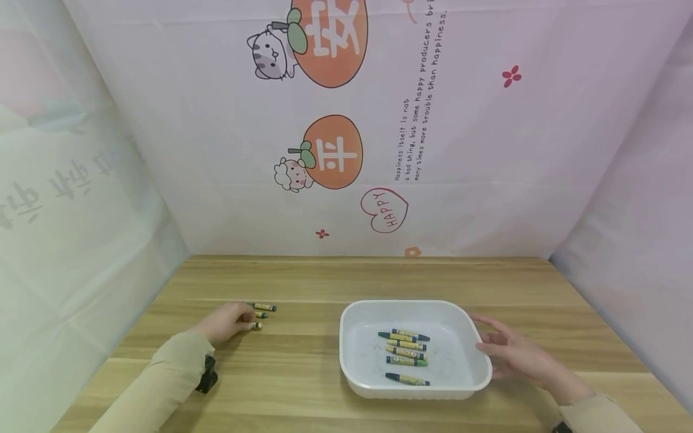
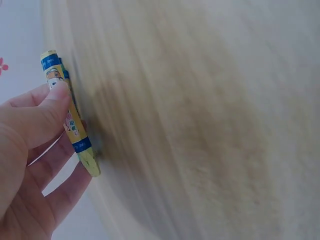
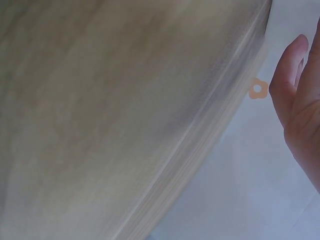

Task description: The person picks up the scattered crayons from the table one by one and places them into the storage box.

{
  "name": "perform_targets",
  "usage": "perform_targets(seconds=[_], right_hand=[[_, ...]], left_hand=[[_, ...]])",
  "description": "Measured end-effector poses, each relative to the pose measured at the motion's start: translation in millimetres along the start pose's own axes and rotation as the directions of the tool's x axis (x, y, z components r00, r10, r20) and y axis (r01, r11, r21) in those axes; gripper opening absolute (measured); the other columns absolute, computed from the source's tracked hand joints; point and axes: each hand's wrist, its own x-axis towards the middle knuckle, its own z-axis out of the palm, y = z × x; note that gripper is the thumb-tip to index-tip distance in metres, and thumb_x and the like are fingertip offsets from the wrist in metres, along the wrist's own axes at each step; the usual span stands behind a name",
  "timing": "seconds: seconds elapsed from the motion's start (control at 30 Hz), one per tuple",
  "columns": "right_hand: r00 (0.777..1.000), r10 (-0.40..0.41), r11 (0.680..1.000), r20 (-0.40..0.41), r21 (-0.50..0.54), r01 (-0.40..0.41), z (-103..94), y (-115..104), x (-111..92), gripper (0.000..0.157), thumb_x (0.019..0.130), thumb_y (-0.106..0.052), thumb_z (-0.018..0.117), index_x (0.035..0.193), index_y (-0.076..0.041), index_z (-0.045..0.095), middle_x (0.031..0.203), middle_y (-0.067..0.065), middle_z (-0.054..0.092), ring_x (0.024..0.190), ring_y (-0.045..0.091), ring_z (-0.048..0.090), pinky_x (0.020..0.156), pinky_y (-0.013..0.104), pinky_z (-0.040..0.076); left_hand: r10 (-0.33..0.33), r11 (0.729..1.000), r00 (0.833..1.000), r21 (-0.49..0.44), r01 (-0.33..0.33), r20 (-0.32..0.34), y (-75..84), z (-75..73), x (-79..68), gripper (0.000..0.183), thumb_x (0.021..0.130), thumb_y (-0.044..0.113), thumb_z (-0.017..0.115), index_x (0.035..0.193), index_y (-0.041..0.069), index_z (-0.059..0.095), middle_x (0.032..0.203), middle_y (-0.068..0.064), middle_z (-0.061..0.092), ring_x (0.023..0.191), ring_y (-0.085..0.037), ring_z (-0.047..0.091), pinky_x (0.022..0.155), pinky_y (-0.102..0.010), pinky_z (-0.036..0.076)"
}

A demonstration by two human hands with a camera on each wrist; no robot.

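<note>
My left hand (image 1: 230, 322) is at the left of the table, its thumb and fingers pinching a pale yellow crayon (image 2: 74, 117) with blue bands on its wrapper. Just beyond it on the wood lie two more crayons, a dark green one (image 1: 264, 307) and another dark-tipped one (image 1: 261, 315), partly covered by the fingers. On the right, my right hand (image 1: 520, 355) is at the side of a white plastic tray (image 1: 417, 392), with fingers extended along the outside and the thumb by the rim. Several crayons (image 1: 407, 361) lie inside the tray, mostly in a loose column.
The wooden table (image 1: 281, 385) runs back to a white printed cloth (image 1: 460, 150) that hangs behind it. More cloth hangs at both sides. Bare wood lies between the left hand and the tray.
</note>
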Motion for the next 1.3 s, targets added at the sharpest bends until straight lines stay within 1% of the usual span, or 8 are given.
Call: perform_targets(seconds=[0.23,0.33,0.43,0.53,0.8,1.03,1.13,1.3], right_hand=[[1.0,-0.001,1.0,0.001,-0.002,0.001,-0.6,1,0,0.049,0.097,-0.017,0.052,0.117,-0.06,0.039,0.127,0.032,0.039,0.097,0.023,0.062,0.079,0.048,0.055],[1.0,-0.002,1.0,0.001,-0.008,0.002,-0.9,1,0,0.049,0.097,-0.017,0.052,0.115,-0.061,0.04,0.126,0.032,0.039,0.097,0.023,0.062,0.079,0.048,0.055],[1.0,-0.006,1.0,0.006,-0.007,0.006,-1.0,2,0,0.049,0.097,-0.017,0.052,0.114,-0.062,0.04,0.126,0.033,0.039,0.097,0.023,0.062,0.079,0.049,0.055],[1.0,-0.013,1.0,0.014,-0.003,0.013,-1.4,2,0,0.05,0.097,-0.016,0.052,0.114,-0.061,0.041,0.126,0.032,0.039,0.098,0.024,0.062,0.08,0.049,0.054],[1.0,-0.015,1.0,-0.001,-0.012,0.015,-1.2,3,0,0.05,0.097,-0.017,0.052,0.113,-0.062,0.04,0.127,0.038,0.033,0.098,0.024,0.061,0.079,0.049,0.054],[1.0,-0.017,1.0,0.005,-0.005,0.017,0.0,2,0,0.051,0.097,-0.016,0.051,0.114,-0.062,0.04,0.126,0.035,0.036,0.098,0.023,0.061,0.079,0.049,0.055],[1.0,-0.015,1.0,0.01,-0.003,0.015,-0.5,2,0,0.051,0.097,-0.016,0.051,0.114,-0.062,0.04,0.124,0.028,0.042,0.098,0.023,0.061,0.08,0.049,0.054],[1.0,-0.015,1.0,0.022,0.004,0.015,-1.0,1,1,0.05,0.097,-0.016,0.052,0.116,-0.061,0.04,0.12,0.02,0.046,0.097,0.023,0.062,0.079,0.047,0.055]], left_hand=[[-0.05,0.992,0.999,-0.112,0.052,0.018,17.4,-4.9,8.3,0.004,0.087,0.018,0.067,0.089,0.015,0.064,0.084,0.007,0.062,0.078,-0.008,0.056,0.069,-0.03,0.048],[-0.001,0.991,1.0,-0.131,0.004,0.019,33.1,-9.1,13.2,0.004,0.086,0.015,0.068,0.088,0.013,0.065,0.083,0.006,0.062,0.076,-0.008,0.056,0.067,-0.027,0.049],[0.049,0.989,0.999,-0.142,-0.047,0.01,56.4,-14.6,18.7,0.005,0.085,0.014,0.069,0.087,0.013,0.065,0.083,0.006,0.064,0.077,-0.007,0.057,0.068,-0.024,0.05],[0.073,0.985,0.997,-0.154,-0.071,0.005,87.1,-21.6,25.6,0.005,0.086,0.016,0.069,0.089,0.014,0.065,0.085,0.006,0.064,0.079,-0.007,0.058,0.07,-0.024,0.05],[0.186,0.971,0.982,-0.162,-0.179,0.031,168.8,-30.7,54.8,0.013,0.088,0.022,0.068,0.098,0.014,0.067,0.092,0.005,0.067,0.086,-0.008,0.06,0.077,-0.026,0.052],[0.28,0.955,0.956,-0.13,-0.268,0.088,221.9,-25.6,90.8,0.017,0.087,0.021,0.068,0.102,0.014,0.067,0.096,0.005,0.066,0.087,-0.004,0.059,0.08,-0.018,0.049],[0.297,0.953,0.94,-0.113,-0.281,0.17,242.9,-17.2,101.4,0.015,0.087,0.019,0.068,0.101,0.014,0.068,0.094,0.005,0.066,0.085,-0.003,0.058,0.077,-0.015,0.049],[0.307,0.951,0.9,-0.052,-0.306,0.308,266.7,6.5,114.3,0.007,0.087,0.017,0.068,0.094,0.017,0.068,0.088,0.008,0.064,0.08,-0.001,0.055,0.069,-0.014,0.046]])
